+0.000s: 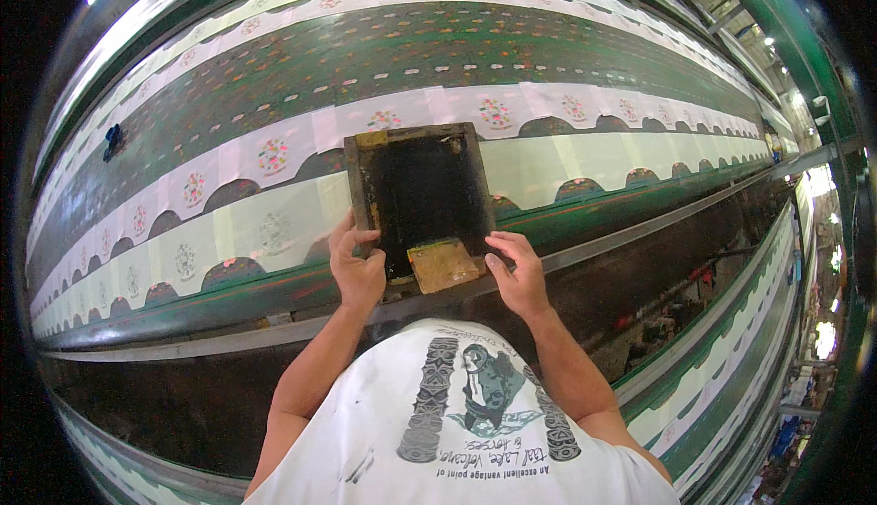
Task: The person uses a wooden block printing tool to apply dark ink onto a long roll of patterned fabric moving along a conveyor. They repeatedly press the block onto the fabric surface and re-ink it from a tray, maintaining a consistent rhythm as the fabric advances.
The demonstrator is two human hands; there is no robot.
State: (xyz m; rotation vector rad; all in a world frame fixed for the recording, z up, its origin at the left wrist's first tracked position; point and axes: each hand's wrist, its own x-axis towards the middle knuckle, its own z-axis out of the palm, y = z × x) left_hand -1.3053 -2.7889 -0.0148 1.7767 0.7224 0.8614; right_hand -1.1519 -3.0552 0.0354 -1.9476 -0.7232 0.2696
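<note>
A wooden-framed printing screen with dark mesh lies tilted slightly over the pale fabric pieces, right in front of me. My left hand grips its left side near the close corner, fingers curled. On the opposite side, my right hand holds the right edge between fingers and thumb. A tan squeegee block with a yellowish edge rests across the near end of the screen, between my hands. Left of the screen, a cream fabric piece bears grey outline prints. Behind it, pink-white pieces carry round multicoloured prints.
The long green printing table is spotted with paint and holds more rows of scalloped fabric. A metal rail runs along its near edge. A small dark blue object lies far left. Another fabric-covered table stands at the right behind me.
</note>
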